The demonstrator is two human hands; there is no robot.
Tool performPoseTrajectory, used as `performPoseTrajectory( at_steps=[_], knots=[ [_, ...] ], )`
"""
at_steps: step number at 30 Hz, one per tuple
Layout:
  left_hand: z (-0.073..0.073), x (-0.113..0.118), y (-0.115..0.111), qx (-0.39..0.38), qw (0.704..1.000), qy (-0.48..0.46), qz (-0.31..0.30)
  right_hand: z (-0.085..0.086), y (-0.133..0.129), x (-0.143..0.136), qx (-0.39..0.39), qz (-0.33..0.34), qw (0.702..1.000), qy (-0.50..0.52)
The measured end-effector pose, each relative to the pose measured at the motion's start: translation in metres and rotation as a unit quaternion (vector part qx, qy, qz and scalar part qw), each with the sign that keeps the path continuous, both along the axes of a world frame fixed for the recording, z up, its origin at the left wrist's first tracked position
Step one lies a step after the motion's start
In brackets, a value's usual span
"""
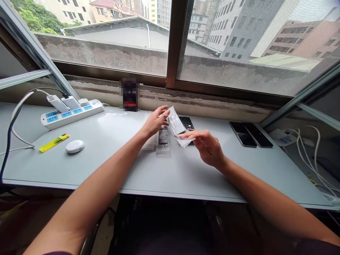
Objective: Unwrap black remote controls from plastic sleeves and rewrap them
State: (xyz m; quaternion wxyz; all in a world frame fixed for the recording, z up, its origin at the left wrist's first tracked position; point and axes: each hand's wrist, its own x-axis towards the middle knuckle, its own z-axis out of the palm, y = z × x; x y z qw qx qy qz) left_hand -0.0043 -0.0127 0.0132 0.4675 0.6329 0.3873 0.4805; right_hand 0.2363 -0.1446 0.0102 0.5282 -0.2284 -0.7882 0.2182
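A folded white paper leaflet (pixel 176 122) is held up above the desk, its lower part bent into a fold. My right hand (pixel 209 147) pinches this lower end between thumb and fingers. My left hand (pixel 155 122) is at the upper left edge of the leaflet, fingers apart, one fingertip at or against the paper. Beneath the hands lies a clear plastic sleeve (pixel 163 150) with a dark item in it. Another clear bag (pixel 150 146) is partly hidden under my left hand. Behind the leaflet, a black remote control (pixel 189 124) is partly covered.
To the left are a white power strip (pixel 73 115) with plugs, a yellow packet (pixel 54 142) and a white oval case (pixel 74 146). Two dark phones (pixel 249 134) lie at right, near white cables (pixel 310 156). A blurred dark object (pixel 130 95) stands by the window.
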Motion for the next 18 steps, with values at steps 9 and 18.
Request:
performPoseTrajectory(
  at_steps=[9, 18],
  knots=[
    [0.009, -0.008, 0.009, -0.155, 0.956, -0.246, 0.042, -0.009, 0.010, 0.005, -0.153, -0.031, 0.983, 0.092],
    [0.003, -0.006, 0.009, -0.153, 0.953, -0.256, 0.058, 0.038, 0.000, 0.025, 0.030, -0.229, 0.971, 0.058]
  ],
)
